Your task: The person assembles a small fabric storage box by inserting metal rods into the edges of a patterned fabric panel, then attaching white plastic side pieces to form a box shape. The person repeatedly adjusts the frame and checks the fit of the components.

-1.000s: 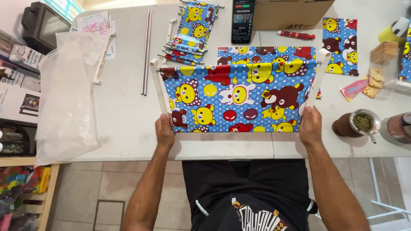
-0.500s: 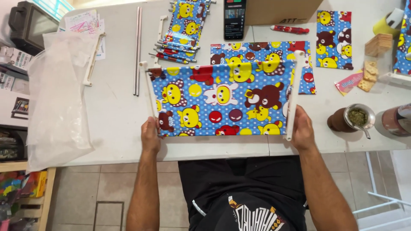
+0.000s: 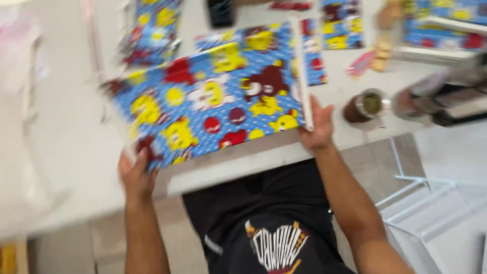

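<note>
A flat panel wrapped in blue cartoon-print paper (image 3: 213, 101), with yellow, red and brown figures, is tilted over the near edge of the white table (image 3: 71, 152). My left hand (image 3: 136, 172) grips its lower left corner. My right hand (image 3: 317, 126) holds its right side, where a white edge strip (image 3: 302, 71) shows. The picture is motion-blurred.
More pieces of the same blue print paper (image 3: 152, 25) lie at the back of the table, and others (image 3: 345, 23) to the right. A dark phone (image 3: 221, 12) lies at the top. A round cup with green contents (image 3: 366, 105) stands near my right hand. A white wire rack (image 3: 431, 203) stands on the floor.
The panel has swung and lifted, its left end now nearer the table edge. The camera view has shifted and tilted, and the picture has blurred.
</note>
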